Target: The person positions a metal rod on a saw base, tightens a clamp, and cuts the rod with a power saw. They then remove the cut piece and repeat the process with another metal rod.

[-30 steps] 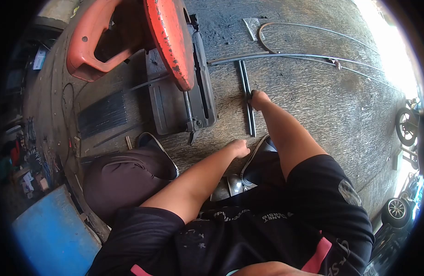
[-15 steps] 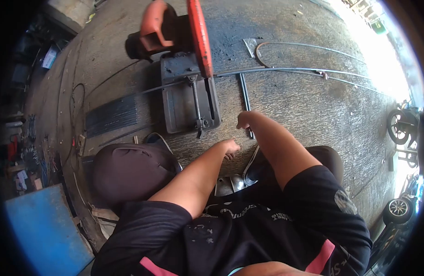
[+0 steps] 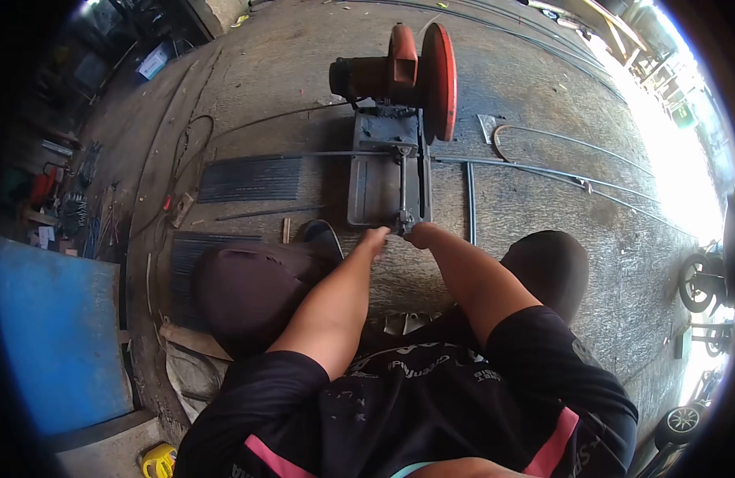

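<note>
A chop saw with an orange motor housing and a red blade guard stands in front of me, its blade end raised. Its grey base carries a screw vise, with a long thin metal rod lying across it. At the base's front edge, my right hand is curled at the vise's crank end, overlapping it. Close beside it on the left is my left hand, with its fingers toward the crank and mostly hidden. Two short metal bars lie on the floor right of the saw.
Cut rods lie in a bundle left of the saw, with a second bundle by my left knee. Long rods stretch right. A blue panel and yellow tape measure are at lower left. Motorbike wheels stand far right.
Both hands have moved from the floor by the short bars to the front of the saw's vise. The view has shifted, so the saw appears further right.
</note>
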Demonstrator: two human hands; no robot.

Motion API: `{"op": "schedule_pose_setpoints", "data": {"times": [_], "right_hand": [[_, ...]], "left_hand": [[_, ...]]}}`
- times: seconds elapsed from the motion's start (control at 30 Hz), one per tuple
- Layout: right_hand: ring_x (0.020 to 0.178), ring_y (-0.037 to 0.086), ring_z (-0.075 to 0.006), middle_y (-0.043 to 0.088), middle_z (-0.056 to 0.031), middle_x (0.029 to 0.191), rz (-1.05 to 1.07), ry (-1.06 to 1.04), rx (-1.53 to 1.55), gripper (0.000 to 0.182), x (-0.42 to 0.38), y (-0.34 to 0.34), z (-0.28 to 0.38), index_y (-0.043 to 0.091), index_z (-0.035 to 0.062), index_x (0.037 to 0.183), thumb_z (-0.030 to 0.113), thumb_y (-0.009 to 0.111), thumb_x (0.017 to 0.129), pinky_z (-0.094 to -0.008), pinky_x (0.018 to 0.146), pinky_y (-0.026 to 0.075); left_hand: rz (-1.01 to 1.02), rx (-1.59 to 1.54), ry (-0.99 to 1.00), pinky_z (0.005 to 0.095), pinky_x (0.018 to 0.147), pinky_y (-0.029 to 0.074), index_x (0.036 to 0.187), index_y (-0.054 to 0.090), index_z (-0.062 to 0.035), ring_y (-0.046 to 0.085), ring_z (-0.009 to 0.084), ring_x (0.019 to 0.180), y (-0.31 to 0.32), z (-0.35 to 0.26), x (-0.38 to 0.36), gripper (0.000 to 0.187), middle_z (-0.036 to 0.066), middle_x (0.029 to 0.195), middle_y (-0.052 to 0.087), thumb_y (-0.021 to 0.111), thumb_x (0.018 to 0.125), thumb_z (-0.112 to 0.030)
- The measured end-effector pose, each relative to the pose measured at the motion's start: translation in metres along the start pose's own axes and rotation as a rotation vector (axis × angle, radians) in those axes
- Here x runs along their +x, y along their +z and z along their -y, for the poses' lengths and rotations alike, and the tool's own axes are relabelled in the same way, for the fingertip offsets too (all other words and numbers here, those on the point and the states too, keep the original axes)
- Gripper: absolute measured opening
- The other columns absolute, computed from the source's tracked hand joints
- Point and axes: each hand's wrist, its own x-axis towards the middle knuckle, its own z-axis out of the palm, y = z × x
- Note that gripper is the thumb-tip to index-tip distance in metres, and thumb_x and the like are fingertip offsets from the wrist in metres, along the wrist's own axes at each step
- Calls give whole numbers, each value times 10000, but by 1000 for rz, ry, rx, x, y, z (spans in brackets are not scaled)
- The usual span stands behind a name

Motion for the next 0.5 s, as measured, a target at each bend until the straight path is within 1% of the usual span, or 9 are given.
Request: {"op": "schedule_pose_setpoints", "data": {"times": [0.03,0.07,0.13,0.17,0.2,0.33,0.43,0.47,0.5], "right_hand": [[923,626,-318,660,-147,992,-39,-79,-88,461,1,1,0,664,114,995,476,389,916,-432,800,484],[955,612,-332,648,-153,1028,-60,128,-1,499,2,5,2,635,139,1082,522,365,909,-433,830,471],[967,606,-348,644,-154,1039,-11,145,38,520,-2,0,7,626,130,1103,534,364,905,-437,844,465],[979,599,-363,640,-155,1049,41,166,86,544,-5,0,8,617,121,1124,546,363,901,-441,859,459],[923,630,-352,653,-155,1006,-74,117,91,526,-10,1,10,626,86,1093,511,378,909,-435,780,510],[815,668,-305,654,-169,964,-10,133,375,508,-16,-3,9,630,39,1046,478,419,901,-405,660,556],[725,681,-259,647,-183,932,183,358,443,507,-6,1,1,600,21,1090,466,487,873,-367,584,571],[715,681,-258,641,-185,953,189,349,462,536,-2,3,-2,577,18,1127,474,522,852,-372,596,572],[704,681,-257,636,-188,974,195,338,480,575,1,4,-4,553,15,1164,483,557,831,-376,608,574]], "left_hand": [[-5,-2,6,508,730,484,1114,607,-35,620,308,955,7,-3,5,468,167,970,644,575,840,-414],[67,86,114,490,741,480,1057,628,-17,622,290,952,15,-5,10,488,171,957,647,583,829,-446],[142,164,221,472,753,476,1000,649,1,623,272,949,21,-15,0,516,175,943,650,591,817,-478],[71,366,300,444,797,476,1016,639,28,608,313,997,24,-23,-14,565,242,1008,620,601,798,-492],[2,568,377,416,841,476,1032,630,55,593,355,1045,28,-25,-21,615,309,1072,589,612,778,-506],[69,592,220,392,898,447,1050,619,69,570,381,1067,28,-23,-16,666,293,1094,588,638,740,-520],[101,663,224,399,901,441,1058,613,73,561,383,1081,25,-27,-13,665,289,1122,578,645,714,-495],[80,667,275,379,820,481,989,641,75,628,350,947,24,-29,-13,609,258,1010,636,640,697,-459],[83,668,269,379,820,481,989,641,75,628,350,947,22,-32,-12,609,258,1010,636,640,697,-459]]}}
